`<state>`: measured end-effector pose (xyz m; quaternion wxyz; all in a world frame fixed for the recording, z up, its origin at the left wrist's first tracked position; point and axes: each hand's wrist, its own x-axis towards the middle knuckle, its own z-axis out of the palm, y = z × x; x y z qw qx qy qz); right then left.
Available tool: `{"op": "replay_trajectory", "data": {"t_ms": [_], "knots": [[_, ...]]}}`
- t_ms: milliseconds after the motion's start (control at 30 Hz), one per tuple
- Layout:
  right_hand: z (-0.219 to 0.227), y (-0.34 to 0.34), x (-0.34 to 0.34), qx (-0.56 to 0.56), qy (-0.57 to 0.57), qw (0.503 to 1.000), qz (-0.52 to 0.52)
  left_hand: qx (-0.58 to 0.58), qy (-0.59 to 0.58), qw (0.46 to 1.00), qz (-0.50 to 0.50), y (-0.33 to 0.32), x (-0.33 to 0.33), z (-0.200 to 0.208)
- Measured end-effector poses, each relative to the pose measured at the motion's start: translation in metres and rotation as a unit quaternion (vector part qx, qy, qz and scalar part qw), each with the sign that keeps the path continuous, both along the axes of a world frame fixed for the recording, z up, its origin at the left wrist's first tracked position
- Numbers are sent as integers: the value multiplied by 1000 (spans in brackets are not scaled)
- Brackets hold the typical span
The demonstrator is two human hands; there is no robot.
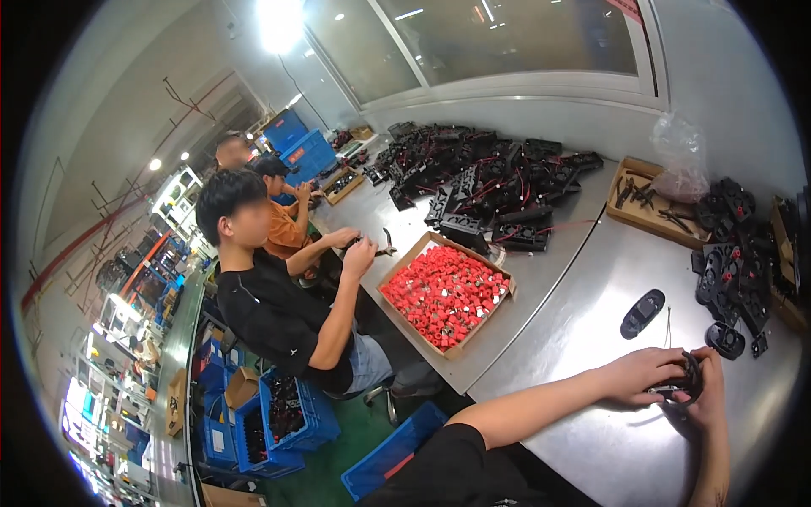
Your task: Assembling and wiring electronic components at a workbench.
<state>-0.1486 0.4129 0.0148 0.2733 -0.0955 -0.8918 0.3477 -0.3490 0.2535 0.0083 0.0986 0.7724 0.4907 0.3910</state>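
At the lower right, my left hand (646,376) and my right hand (710,393) come together around a rounded black plastic part (694,378). The fingers of both are closed on it, and they hide much of its shape. A thin wire (669,328) sticks up beside my left hand. Just beyond it, a flat oval black plastic piece (643,313) lies on the metal table. Another rounded black part (725,340) rests close to my right hand.
A carton of red parts (448,291) stands left on the table (549,342), before a heap of black wired units (490,177). More black parts (731,270) and a tray of pliers (655,203) lie right. Co-workers (279,296) sit left, near blue crates (296,414).
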Motion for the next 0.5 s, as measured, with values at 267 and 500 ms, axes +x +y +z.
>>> {"op": "replay_trajectory", "data": {"t_ms": [267, 500], "knots": [[-10, 13, 5, 37, 1, 999, 5, 22, 44, 996, 81, 6, 5, -16], [-10, 10, 6, 42, -3, 999, -1, -10, 35, 987, 160, -2, 6, -13]]}}
